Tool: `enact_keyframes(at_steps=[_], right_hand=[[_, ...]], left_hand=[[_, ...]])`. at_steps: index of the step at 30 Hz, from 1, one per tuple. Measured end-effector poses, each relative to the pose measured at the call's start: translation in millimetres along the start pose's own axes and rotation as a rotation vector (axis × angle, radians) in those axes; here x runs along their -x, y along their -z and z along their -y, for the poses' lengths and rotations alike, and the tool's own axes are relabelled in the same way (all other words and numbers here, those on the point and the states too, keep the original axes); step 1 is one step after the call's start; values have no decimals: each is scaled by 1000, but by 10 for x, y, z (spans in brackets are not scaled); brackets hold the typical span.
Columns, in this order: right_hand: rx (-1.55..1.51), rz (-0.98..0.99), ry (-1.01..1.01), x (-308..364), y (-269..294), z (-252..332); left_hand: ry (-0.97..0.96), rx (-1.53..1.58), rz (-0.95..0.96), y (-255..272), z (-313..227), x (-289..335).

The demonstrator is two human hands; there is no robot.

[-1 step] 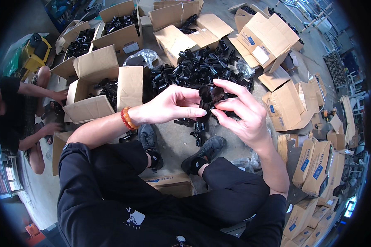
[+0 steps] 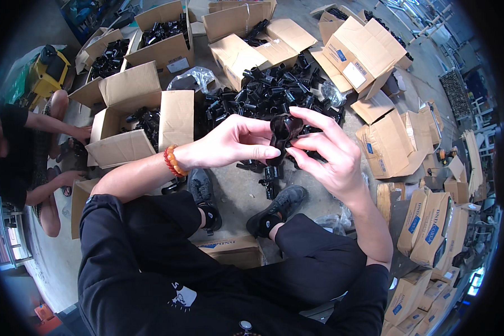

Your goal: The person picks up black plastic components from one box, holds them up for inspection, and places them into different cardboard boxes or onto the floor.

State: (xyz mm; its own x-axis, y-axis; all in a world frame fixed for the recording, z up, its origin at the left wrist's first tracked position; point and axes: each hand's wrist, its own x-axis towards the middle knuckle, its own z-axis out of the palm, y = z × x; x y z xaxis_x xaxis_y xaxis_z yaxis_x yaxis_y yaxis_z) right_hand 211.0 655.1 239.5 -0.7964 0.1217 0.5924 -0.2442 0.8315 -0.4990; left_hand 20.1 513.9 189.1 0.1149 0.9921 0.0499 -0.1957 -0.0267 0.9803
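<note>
Between my two hands, above the floor, is a glossy black tubular fitting point(image 2: 282, 131) with a round opening facing up toward me. My left hand point(image 2: 242, 141), with an orange and red bead bracelet at its wrist, pinches it from the left, thumb in front. On the other side, my right hand point(image 2: 335, 155) grips its edge between thumb and fingers. The fingers partly hide its shape. Behind it spreads a heap of similar black fittings point(image 2: 241, 101). Another black fitting point(image 2: 270, 187) lies just below, near my shoes.
Open cardboard boxes of black parts stand left point(image 2: 176, 120) and behind the heap point(image 2: 235, 59). Opened boxes point(image 2: 389, 145) and stacked cartons point(image 2: 431, 224) sit at the right. Another person point(image 2: 11, 145) crouches at the left, one hand by a box. Clear plastic bags point(image 2: 204, 78) lie around.
The fitting has tilted slightly between my fingers. My hands stay nearly in place. The other person's hands at the left have shifted a little.
</note>
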Motion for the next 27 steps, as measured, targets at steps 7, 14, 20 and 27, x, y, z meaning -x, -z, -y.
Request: enact_keyframes(at_steps=[7,14,20,27], right_hand=[[-657,-65,-280,76,-105,-170],[-714,173,-322,208,-227,-241],[-441,-134,-74,152,-350,-149],[-526,-163,-140,128,-299,-78]], left_hand=[[47,103,96,-38,-80,21],[124,-5,211,14,-44,45],[87,283,94,43,99,10],[-31,166,35,-92,-60,18]])
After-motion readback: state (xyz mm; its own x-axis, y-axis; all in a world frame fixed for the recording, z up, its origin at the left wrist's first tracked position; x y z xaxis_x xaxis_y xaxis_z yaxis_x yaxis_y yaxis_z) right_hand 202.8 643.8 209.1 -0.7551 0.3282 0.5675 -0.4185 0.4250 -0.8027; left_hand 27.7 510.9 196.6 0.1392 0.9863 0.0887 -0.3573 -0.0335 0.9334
